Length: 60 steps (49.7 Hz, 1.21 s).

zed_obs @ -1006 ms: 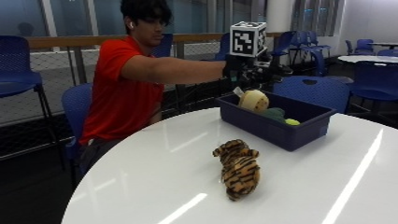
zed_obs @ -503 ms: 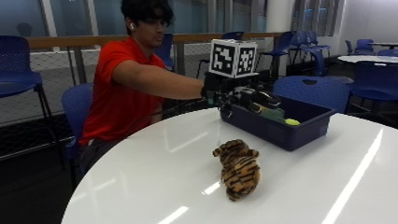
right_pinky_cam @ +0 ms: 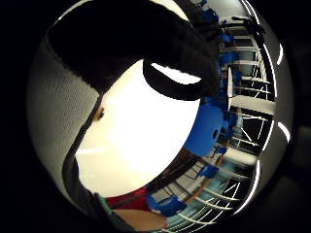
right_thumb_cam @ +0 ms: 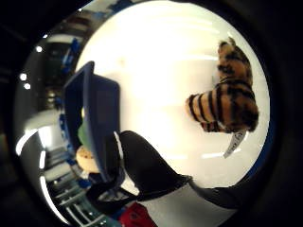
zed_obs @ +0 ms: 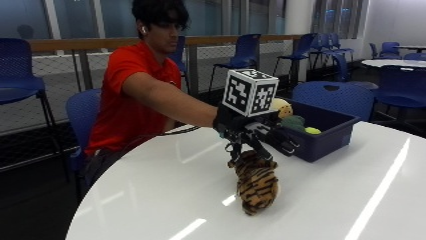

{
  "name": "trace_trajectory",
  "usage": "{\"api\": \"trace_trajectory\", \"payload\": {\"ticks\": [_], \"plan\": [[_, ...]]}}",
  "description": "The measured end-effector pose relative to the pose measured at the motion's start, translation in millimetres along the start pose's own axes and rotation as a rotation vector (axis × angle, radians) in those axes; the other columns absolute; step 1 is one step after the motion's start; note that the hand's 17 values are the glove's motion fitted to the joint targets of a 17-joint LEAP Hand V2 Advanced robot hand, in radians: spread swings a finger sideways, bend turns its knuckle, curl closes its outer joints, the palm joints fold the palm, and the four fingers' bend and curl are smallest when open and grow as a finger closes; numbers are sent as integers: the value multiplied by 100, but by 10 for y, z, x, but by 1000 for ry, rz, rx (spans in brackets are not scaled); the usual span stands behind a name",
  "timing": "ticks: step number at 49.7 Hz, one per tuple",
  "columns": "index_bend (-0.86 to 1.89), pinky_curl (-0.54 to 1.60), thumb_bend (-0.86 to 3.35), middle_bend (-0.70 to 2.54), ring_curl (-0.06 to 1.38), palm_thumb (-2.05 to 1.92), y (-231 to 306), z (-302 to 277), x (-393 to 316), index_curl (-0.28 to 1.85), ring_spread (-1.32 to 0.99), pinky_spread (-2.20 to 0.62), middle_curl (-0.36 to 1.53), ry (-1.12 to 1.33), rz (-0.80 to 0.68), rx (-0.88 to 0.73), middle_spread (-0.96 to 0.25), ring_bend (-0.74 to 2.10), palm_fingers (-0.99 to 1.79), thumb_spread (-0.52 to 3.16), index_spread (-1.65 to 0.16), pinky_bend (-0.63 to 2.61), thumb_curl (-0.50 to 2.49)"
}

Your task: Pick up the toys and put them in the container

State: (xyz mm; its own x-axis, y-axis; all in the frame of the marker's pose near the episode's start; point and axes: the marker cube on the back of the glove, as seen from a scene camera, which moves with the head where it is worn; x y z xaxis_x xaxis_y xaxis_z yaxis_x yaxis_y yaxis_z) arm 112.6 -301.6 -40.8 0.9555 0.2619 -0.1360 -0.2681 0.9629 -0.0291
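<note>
Gloved right hand point(zed_obs: 256, 137) over the tiger plushie point(zed_obs: 256, 181) mid-table, fingers loose, grasping nothing, blue container point(zed_obs: 319, 132) with other toys point(zed_obs: 293, 121) near the table's far edge

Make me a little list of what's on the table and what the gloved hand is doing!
Table: white, round
Tiger toy: lying on the table, outside the bin
Bin: dark blue, on the table, with toys inside
Toys in bin: a tan one, a green one, a yellow one
Right hand: over the tiger, holding nothing
</note>
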Motion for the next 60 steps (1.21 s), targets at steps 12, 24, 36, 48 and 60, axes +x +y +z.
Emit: {"api": "trace_trajectory", "payload": {"ticks": [12, 24, 36, 48, 60], "plan": [[11, 35, -11, 13, 25, -15, -133, 163, 30, 23, 7, 13, 24, -22, 16, 1, -4, 16, -21, 91, -34, 122, 18], [10, 35, -11, 13, 24, -14, -232, 310, 93, 21, 8, 13, 24, -22, 29, -37, -3, 16, -22, 90, -33, 125, 17], [7, 38, -7, 10, 27, -9, -295, 466, 105, 17, 8, 9, 21, -59, 35, -96, -1, 28, -17, 94, -32, 136, 18], [7, 40, -2, 9, 32, 0, -303, 634, 175, 14, 9, 3, 18, -4, 61, -116, 1, 43, -19, 104, -32, 148, 22], [10, 38, -1, 13, 37, 7, -325, 656, 227, 13, 7, -6, 17, 6, 103, -156, 0, 62, -11, 112, -33, 148, 27]]}}
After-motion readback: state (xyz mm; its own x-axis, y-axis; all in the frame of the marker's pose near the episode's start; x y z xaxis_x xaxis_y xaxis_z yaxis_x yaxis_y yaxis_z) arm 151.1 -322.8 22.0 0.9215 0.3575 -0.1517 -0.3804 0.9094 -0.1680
